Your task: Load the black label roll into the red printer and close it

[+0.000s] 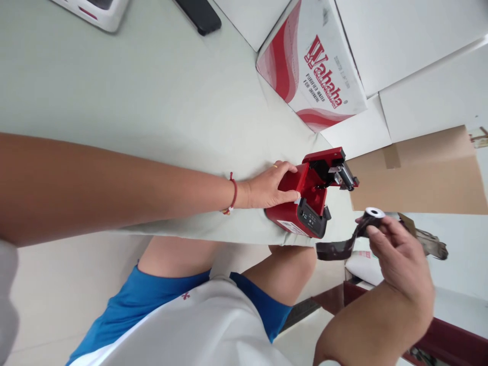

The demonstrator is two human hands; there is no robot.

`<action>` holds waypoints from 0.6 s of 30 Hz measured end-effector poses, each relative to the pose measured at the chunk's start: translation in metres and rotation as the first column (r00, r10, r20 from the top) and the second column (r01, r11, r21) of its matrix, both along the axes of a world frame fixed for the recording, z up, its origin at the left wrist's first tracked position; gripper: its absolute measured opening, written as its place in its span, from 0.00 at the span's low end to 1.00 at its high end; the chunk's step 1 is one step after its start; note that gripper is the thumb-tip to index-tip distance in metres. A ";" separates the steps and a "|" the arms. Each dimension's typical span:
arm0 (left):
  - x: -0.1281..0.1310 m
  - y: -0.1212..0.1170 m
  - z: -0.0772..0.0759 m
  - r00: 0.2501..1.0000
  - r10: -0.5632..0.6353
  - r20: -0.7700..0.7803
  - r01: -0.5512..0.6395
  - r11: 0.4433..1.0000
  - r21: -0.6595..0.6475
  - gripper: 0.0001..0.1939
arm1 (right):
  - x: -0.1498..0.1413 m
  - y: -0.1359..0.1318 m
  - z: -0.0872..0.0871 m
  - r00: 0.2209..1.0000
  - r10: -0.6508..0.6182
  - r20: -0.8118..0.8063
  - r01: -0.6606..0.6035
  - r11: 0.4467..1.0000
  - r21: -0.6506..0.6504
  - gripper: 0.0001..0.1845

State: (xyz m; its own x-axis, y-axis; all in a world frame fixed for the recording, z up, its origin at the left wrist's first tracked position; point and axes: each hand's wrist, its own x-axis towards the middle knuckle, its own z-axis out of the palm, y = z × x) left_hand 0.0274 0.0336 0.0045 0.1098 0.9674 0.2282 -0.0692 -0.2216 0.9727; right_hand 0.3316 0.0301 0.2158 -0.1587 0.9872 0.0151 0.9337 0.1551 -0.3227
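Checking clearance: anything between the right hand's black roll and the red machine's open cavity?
Nothing visible. The lid of the red machine stands open, and the left hand rests on the side away from the black roll in the right hand.

Your hands: two — one left hand (pixel 272 187), one right hand (pixel 400 249). You have one red machine (pixel 290 213) with one lid (pixel 324 156), plus one dark roll (pixel 374 213) with one loose tail (pixel 335 250). On you: one bracelet (pixel 235 194), one ring (pixel 275 165). Around you: one lettered carton (pixel 312 76), one brown cardboard piece (pixel 423 175), one black slab (pixel 200 18), one white device (pixel 102 15). Plain white boxes (pixel 415 40) — several, exact count unclear.
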 end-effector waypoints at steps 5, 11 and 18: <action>-0.002 -0.002 0.007 1.000 -0.004 0.004 0.004 1.000 -0.026 0.31 | 0.010 0.033 -0.058 0.997 -0.026 -0.068 -0.001 0.929 -0.371 0.28; 0.000 -0.001 0.007 1.000 0.012 0.001 -0.012 0.999 -0.032 0.30 | -0.015 0.052 -0.118 0.989 0.044 -0.141 -0.096 0.915 -0.392 0.32; -0.001 -0.001 0.001 1.000 -0.020 -0.006 0.020 1.000 -0.002 0.33 | 0.042 0.082 -0.112 0.963 -0.267 0.035 0.269 0.960 -0.073 0.22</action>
State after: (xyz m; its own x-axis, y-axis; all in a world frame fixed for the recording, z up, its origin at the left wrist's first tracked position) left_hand 0.0259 0.0330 0.0052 0.1301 0.9656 0.2251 -0.0676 -0.2179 0.9736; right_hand 0.3732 0.1121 0.1035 0.1126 0.9917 -0.0627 0.9455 -0.1263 -0.3001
